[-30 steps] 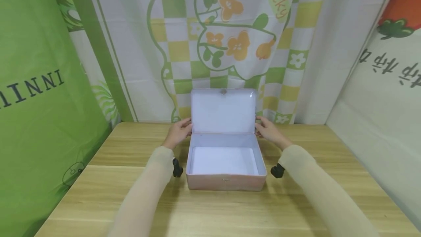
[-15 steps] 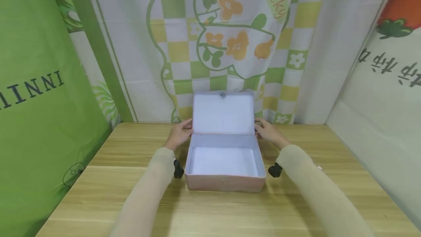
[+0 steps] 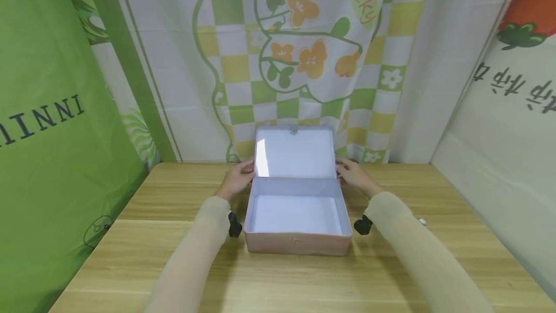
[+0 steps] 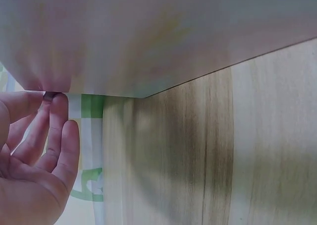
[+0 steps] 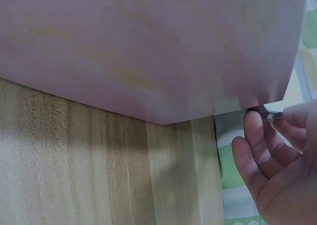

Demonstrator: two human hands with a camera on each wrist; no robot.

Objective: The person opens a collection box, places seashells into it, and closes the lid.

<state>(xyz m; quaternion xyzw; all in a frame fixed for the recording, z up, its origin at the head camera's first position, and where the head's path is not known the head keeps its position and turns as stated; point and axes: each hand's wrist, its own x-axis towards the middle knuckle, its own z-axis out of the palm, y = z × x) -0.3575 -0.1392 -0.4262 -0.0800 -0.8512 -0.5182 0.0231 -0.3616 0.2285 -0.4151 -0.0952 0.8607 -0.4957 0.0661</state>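
A pink metal box (image 3: 298, 244) with a pale inside stands on the wooden table, and its floor is bare. Its hinged lid (image 3: 299, 151) leans back, a small clasp at the middle of the top edge. My left hand (image 3: 236, 177) pinches the lid's left edge low down, close to the hinge. On the opposite side my right hand (image 3: 356, 177) pinches the right edge at about the same height. Both wrist views show thumb and curled fingers meeting at the rear corner of the marbled box wall (image 4: 148, 41); the lid's back is hidden.
A patterned curtain (image 3: 234, 57) hangs just behind the table's rear edge. Green cloth (image 3: 52, 158) borders the left side, white cloth (image 3: 499, 134) the right. A small white object (image 3: 422, 221) lies beside the right sleeve. Black wrist cameras (image 3: 235, 225) sit near the box sides.
The lid has tilted farther back, its top edge now lower against the curtain. Both hands keep their places at its sides. The small white object has come into sight beside the right sleeve.
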